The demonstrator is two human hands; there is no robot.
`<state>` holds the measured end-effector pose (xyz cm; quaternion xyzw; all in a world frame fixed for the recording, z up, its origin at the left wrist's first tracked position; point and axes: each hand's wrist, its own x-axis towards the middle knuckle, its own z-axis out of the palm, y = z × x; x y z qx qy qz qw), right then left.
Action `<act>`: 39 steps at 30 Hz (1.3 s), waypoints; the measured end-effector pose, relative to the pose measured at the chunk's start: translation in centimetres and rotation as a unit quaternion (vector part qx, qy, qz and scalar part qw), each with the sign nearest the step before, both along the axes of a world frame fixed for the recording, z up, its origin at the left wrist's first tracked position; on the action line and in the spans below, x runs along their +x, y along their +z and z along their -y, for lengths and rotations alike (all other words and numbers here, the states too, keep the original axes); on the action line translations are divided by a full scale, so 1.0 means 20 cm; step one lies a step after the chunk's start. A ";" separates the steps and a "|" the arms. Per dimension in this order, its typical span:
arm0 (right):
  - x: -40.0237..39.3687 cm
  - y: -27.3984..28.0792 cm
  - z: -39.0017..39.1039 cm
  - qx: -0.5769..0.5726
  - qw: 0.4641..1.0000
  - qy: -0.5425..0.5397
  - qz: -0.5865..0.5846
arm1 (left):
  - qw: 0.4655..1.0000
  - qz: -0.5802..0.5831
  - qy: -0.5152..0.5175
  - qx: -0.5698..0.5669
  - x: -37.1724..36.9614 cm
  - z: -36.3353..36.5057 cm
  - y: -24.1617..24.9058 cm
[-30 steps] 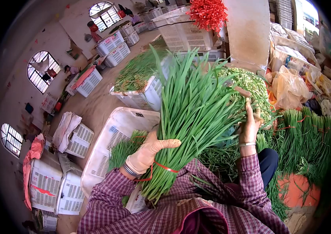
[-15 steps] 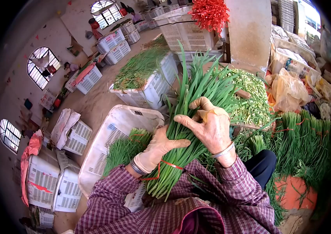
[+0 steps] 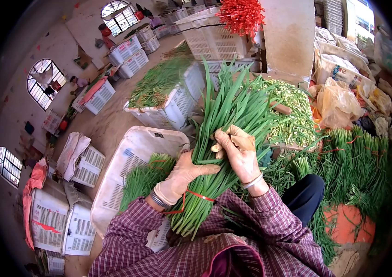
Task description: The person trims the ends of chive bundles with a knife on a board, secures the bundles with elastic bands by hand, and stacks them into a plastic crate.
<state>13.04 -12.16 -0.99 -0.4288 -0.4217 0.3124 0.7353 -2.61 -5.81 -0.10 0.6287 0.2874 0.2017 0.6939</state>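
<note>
A large bundle of garlic chives point(image 3: 223, 108) lies slantwise across my lap, leaf tips up and away, cut stalk ends towards me. My left hand point(image 3: 183, 175), in a thin glove, is wrapped round its middle, thumb across the front. Just below that hand, a red tie point(image 3: 199, 195) circles the stalks. My right hand point(image 3: 241, 154), with glove material over part of it, is closed at the bundle's upper front, thumb and fingers curled together on the leaves. Its fingertips partly hide what they pinch.
A white crate point(image 3: 112, 184) holding tied chives point(image 3: 147, 177) stands at the left. Ahead is another crate point(image 3: 173, 108) heaped with loose greens. To the right are chopped pale stalks point(image 3: 290, 113), plastic bags point(image 3: 339, 104) and several tied bundles point(image 3: 343, 161). People work further back.
The right hand has moved slightly down and left, and its spread thumb and fingers have closed together on the leaves. The left hand keeps its hold; the view has shifted slightly.
</note>
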 end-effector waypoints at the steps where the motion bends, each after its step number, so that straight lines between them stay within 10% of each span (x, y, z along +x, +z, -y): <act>1: 0.01 -0.03 -0.01 -0.007 0.997 0.040 -0.064 | 1.000 0.010 -0.012 0.005 0.00 -0.01 0.00; 4: 0.15 -0.05 -0.05 0.212 0.894 0.137 -0.371 | 0.999 0.015 -0.012 -0.027 0.00 0.02 0.06; 8: 0.44 0.03 0.08 0.344 0.810 0.230 -0.416 | 0.991 -0.056 -0.019 0.121 -0.02 0.01 0.03; 13: 0.42 0.23 0.22 0.087 0.995 0.033 -0.024 | 0.990 -0.077 -0.041 0.114 0.00 0.03 0.06; 17: 0.37 0.32 0.18 -0.011 0.910 -0.176 0.376 | 0.978 -0.104 -0.032 0.176 0.01 0.02 -0.01; 21: 0.42 0.30 0.06 -0.023 0.843 -0.200 0.498 | 0.965 -0.157 -0.031 0.207 0.01 0.04 0.02; 27: 0.46 0.27 0.02 -0.182 0.880 -0.026 0.437 | 0.978 -0.124 -0.029 0.164 0.01 0.04 -0.02; 34: 0.43 0.15 -0.01 -0.099 0.909 -0.035 0.402 | 0.992 -0.081 -0.027 0.090 0.02 0.04 -0.03; 36: 0.42 0.07 -0.06 0.121 0.794 -0.233 0.548 | 0.994 -0.072 -0.032 0.072 0.02 0.02 -0.05; 39: 0.48 0.09 -0.05 0.021 0.839 -0.310 0.447 | 0.992 -0.098 -0.052 0.059 0.01 0.01 -0.06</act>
